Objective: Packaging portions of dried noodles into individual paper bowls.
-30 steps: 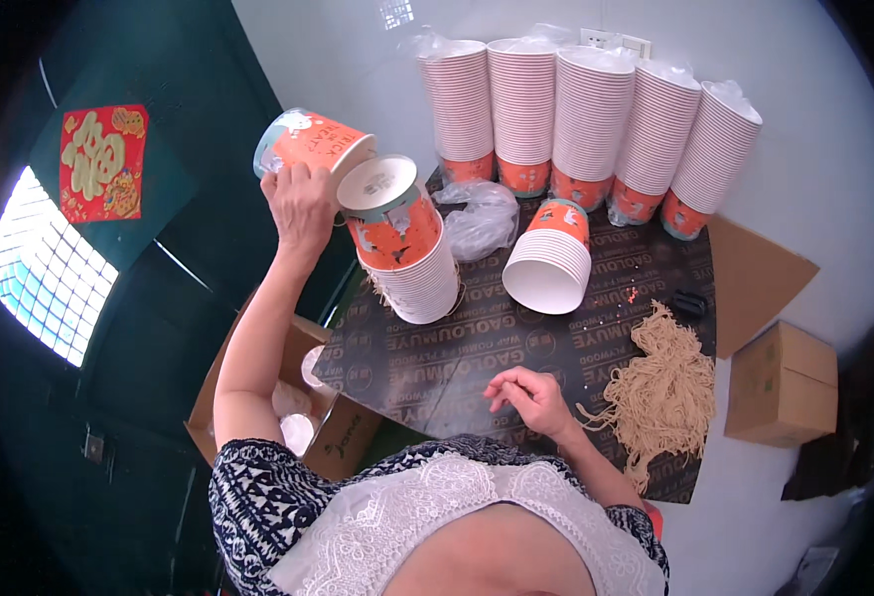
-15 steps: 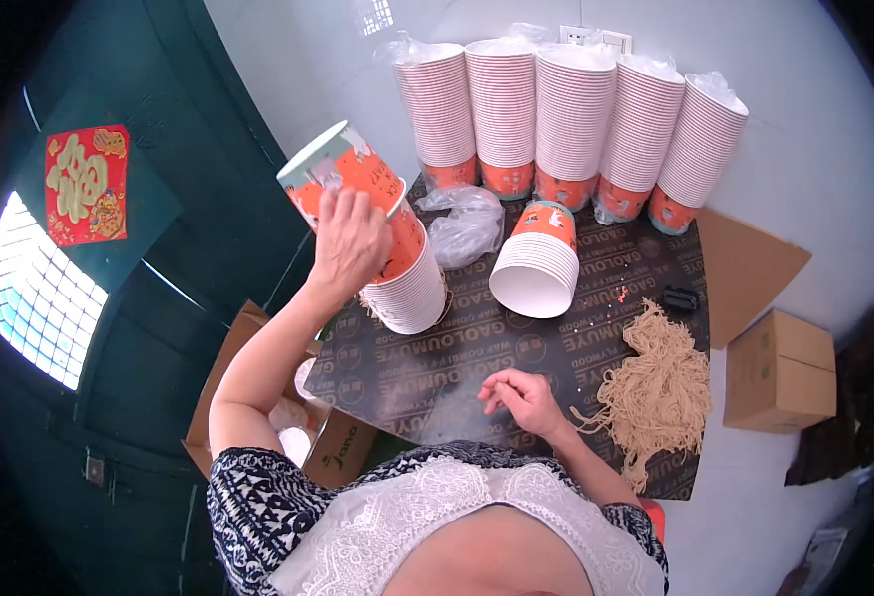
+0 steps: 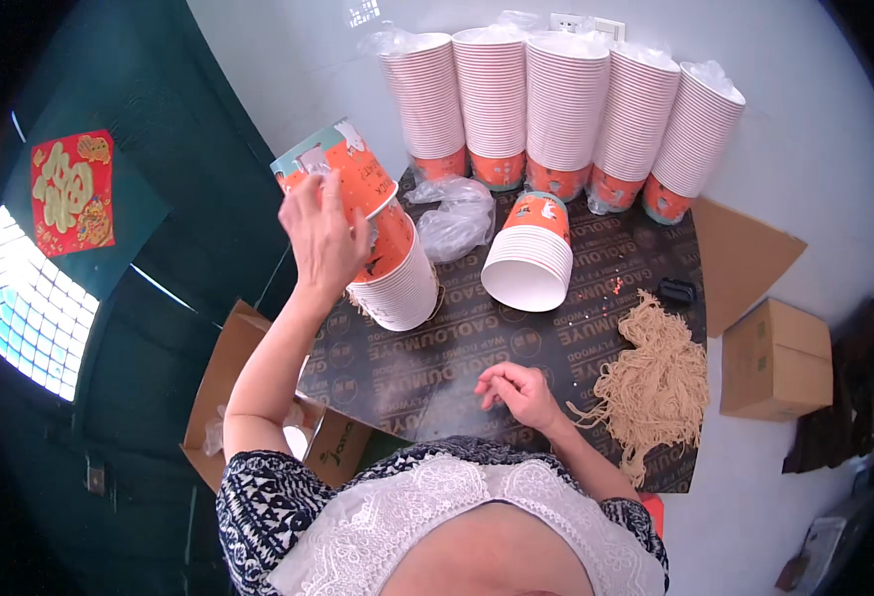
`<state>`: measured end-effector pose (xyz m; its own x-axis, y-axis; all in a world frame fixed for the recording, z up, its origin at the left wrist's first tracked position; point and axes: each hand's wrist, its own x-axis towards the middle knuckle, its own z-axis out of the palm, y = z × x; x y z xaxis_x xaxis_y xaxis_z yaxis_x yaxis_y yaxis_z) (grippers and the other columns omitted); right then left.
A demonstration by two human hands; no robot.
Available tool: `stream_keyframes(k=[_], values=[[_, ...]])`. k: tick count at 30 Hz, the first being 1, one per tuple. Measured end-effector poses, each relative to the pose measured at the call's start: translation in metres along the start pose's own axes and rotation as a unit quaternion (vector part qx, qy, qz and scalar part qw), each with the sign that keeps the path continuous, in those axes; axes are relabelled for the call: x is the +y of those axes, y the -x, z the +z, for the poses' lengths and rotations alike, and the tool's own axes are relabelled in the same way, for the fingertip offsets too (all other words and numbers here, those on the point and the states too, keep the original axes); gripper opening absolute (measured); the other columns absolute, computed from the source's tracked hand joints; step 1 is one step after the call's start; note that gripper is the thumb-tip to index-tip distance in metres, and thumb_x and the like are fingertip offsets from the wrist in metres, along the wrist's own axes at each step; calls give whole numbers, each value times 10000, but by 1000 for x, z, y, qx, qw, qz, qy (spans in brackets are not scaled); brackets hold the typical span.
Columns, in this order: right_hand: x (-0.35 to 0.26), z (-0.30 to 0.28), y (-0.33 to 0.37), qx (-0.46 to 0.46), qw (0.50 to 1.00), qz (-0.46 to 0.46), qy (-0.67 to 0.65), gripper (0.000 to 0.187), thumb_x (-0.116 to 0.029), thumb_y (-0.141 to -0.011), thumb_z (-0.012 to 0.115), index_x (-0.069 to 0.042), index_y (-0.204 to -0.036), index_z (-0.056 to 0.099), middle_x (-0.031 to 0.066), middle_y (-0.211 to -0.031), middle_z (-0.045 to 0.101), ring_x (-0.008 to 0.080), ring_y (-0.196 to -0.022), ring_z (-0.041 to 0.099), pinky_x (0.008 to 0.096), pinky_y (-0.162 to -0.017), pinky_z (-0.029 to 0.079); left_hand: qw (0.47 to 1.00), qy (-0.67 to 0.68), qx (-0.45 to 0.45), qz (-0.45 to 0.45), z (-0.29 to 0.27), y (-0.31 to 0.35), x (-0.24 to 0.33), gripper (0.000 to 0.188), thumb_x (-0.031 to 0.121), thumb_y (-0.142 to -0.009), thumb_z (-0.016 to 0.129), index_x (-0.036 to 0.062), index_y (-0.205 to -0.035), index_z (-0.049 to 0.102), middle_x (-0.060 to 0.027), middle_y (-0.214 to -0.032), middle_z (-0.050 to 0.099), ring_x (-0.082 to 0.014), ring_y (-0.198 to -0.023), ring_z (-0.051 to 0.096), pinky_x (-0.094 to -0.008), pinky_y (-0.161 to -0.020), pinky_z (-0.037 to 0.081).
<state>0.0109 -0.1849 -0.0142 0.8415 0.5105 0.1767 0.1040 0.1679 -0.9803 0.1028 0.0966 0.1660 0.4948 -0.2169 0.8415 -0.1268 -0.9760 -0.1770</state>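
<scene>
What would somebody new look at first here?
Probably the five tall stacks of cups along the back of the dark table. Then the tangle of tan string at its right, and the left hand by an orange cup atop an upside-down stack.

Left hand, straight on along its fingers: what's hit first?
Left hand likely meets the tilted orange cup just past its fingers; depth is unclear, they may already touch.

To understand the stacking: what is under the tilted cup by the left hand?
Under the cup is a stack: orange side, white rims. Its top end cannot be seen; the cup covers it. The left hand hides some orange.
</scene>
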Motion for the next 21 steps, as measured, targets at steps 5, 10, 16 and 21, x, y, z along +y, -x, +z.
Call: stream_keyframes(k=[5,10,16,21], values=[[3,-5,3,-10,1000,10,17,168,-53,-950,460,49,-987,588,118,-892,674,141,-693,655,261,-646,535,995,-46,72,-54,1,-29,-28,657,172,-730,679,-24,-1302,421,-219,-1330,390,-367,-1271,354,-512,-1074,216],[5,-5,2,5,1000,29,-5,168,-52,-951,461,54,-989,586,117,-886,672,141,-698,656,265,-637,529,999,31,14,-42,-6,-22,-31,434,108,-753,652,-37,-1144,533,-200,-1073,550,-369,-1057,503,-464,-955,365],[14,-5,2,27,999,31,-15,164,-50,-934,480,46,-981,604,94,-847,679,125,-659,651,250,-608,519,999,26,-31,-10,-2,31,15,549,71,-712,638,-66,-1222,487,-232,-1193,500,-407,-1138,455,-503,-1014,334],[14,-8,-1,29,999,45,-1,153,-45,-924,492,41,-985,604,89,-838,680,129,-648,653,256,-595,517,997,24,-61,-49,8,51,20,729,70,-711,615,-64,-1372,336,-254,-1416,326,-421,-1340,286,-526,-1097,222]])
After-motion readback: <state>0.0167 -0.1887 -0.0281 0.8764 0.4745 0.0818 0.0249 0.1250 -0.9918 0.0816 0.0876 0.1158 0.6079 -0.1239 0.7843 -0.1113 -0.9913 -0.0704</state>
